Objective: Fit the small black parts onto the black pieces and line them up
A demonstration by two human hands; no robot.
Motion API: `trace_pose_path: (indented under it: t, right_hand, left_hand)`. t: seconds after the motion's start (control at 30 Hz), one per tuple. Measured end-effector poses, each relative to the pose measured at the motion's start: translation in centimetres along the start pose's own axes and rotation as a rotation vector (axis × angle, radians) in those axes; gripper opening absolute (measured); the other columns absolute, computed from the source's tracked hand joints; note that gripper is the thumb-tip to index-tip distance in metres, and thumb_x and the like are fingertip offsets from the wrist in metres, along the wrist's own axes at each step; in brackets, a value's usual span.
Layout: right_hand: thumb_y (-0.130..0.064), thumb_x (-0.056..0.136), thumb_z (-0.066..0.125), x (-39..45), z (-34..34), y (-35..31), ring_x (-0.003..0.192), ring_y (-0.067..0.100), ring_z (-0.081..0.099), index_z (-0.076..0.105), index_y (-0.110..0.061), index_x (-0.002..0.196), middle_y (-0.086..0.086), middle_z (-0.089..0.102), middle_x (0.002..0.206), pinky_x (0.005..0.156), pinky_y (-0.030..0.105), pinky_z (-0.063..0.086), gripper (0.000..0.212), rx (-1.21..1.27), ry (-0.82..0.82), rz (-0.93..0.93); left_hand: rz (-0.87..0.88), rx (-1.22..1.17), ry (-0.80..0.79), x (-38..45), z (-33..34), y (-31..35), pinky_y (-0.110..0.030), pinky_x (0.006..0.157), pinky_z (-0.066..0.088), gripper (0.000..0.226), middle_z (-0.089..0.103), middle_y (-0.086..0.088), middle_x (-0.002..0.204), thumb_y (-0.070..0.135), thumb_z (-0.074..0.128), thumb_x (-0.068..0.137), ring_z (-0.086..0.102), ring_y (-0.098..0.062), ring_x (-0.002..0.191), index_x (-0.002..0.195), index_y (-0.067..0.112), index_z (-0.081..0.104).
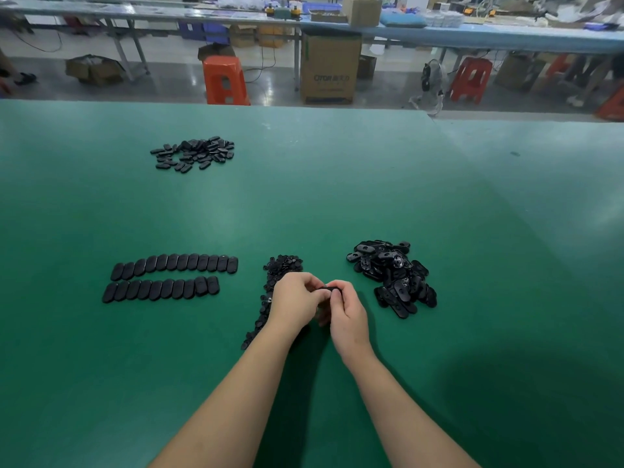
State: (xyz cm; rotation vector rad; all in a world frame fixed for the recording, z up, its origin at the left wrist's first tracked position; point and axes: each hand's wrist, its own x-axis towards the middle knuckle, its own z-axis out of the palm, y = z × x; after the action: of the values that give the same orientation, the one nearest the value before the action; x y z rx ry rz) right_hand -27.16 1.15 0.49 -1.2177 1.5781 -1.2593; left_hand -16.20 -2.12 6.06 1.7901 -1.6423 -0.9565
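My left hand (pixel 294 300) and my right hand (pixel 347 310) meet above the green table, fingers curled, together pinching one oval black piece (pixel 331 289). Whether a small part is between the fingers is hidden. A strip of small black parts (pixel 277 275) lies under and left of my left hand. A heap of loose oval black pieces (pixel 393 275) sits just right of my right hand. Two neat rows of black pieces (pixel 169 276) lie side by side at the left.
Another pile of oval black pieces (pixel 194 153) lies far back on the left of the green table (pixel 337 197). Beyond the far edge stand orange stools (pixel 224 81), a cardboard box (pixel 329 67) and a long blue workbench (pixel 472 33).
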Motion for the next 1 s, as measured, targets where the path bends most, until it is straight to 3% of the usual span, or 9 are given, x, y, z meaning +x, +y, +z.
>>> trace_pose_path:
  t: [0.07, 0.23, 0.33, 0.43, 0.53, 0.67, 1.0]
  right_hand:
    - [-0.020, 0.104, 0.046, 0.1, 0.1, 0.0, 0.067, 0.015, 0.061, 0.060, -0.035, 0.096, -0.008, 0.068, 0.082, 0.068, 0.049, 0.056, 0.022, -0.017, 0.005, -0.013]
    - [-0.014, 0.105, 0.048, 0.2, 0.2, 0.0, 0.081, 0.020, 0.063, 0.056, -0.031, 0.098, -0.004, 0.068, 0.090, 0.076, 0.049, 0.055, 0.020, -0.051, 0.019, -0.005]
    - [-0.013, 0.105, 0.047, 0.2, 0.1, 0.1, 0.082, 0.001, 0.061, 0.052, -0.036, 0.094, -0.009, 0.066, 0.090, 0.075, 0.032, 0.050, 0.025, -0.081, 0.023, -0.021]
    - [-0.013, 0.105, 0.047, 0.2, 0.1, 0.1, 0.083, -0.004, 0.060, 0.053, -0.032, 0.097, -0.010, 0.066, 0.091, 0.075, 0.025, 0.047, 0.022, -0.079, 0.015, -0.018]
    - [-0.013, 0.105, 0.047, 0.3, 0.1, 0.2, 0.083, -0.004, 0.059, 0.055, -0.028, 0.099, -0.010, 0.065, 0.091, 0.076, 0.026, 0.048, 0.018, -0.074, 0.011, -0.010]
    - [-0.012, 0.104, 0.047, 0.4, 0.0, 0.3, 0.085, -0.006, 0.059, 0.057, -0.024, 0.101, -0.010, 0.066, 0.092, 0.073, 0.014, 0.044, 0.017, -0.070, 0.025, -0.006]
    - [-0.015, 0.103, 0.051, 0.6, -0.1, 0.3, 0.092, 0.010, 0.065, 0.061, -0.024, 0.100, -0.007, 0.070, 0.094, 0.083, 0.031, 0.052, 0.014, -0.029, 0.023, 0.023]
  left_hand:
    - [-0.010, -0.044, -0.015, -0.1, -0.1, -0.3, -0.023, 0.063, 0.050, 0.004, 0.072, 0.008, 0.072, 0.024, 0.076, 0.084, 0.063, -0.007, 0.059, 0.082, 0.022, 0.074]
    - [-0.001, -0.093, -0.028, -0.6, 0.4, -0.4, -0.026, 0.063, 0.055, 0.007, 0.073, 0.006, 0.075, 0.017, 0.070, 0.088, 0.064, -0.011, 0.059, 0.087, 0.020, 0.076]
    - [-0.014, -0.130, -0.024, -0.8, 0.6, -0.5, -0.018, 0.055, 0.047, 0.010, 0.072, 0.008, 0.069, 0.016, 0.068, 0.088, 0.062, -0.004, 0.053, 0.088, 0.021, 0.077]
    - [-0.045, -0.222, -0.025, -1.0, 0.6, -0.7, -0.015, 0.047, 0.043, 0.009, 0.070, 0.007, 0.060, 0.016, 0.069, 0.088, 0.059, -0.004, 0.044, 0.086, 0.020, 0.078]
    - [-0.034, -0.165, -0.017, -0.9, 0.6, -0.6, -0.017, 0.051, 0.044, 0.008, 0.069, 0.009, 0.063, 0.019, 0.070, 0.088, 0.060, -0.003, 0.049, 0.085, 0.022, 0.076]
    - [-0.026, -0.102, 0.026, -1.0, 1.1, -0.2, -0.022, 0.061, 0.044, 0.008, 0.072, 0.009, 0.077, 0.021, 0.068, 0.088, 0.064, -0.008, 0.068, 0.087, 0.020, 0.075]
    - [0.025, -0.067, 0.102, -1.3, 1.9, -0.4, -0.022, 0.070, 0.047, 0.011, 0.072, 0.006, 0.084, 0.021, 0.066, 0.090, 0.064, -0.009, 0.079, 0.094, 0.016, 0.075]
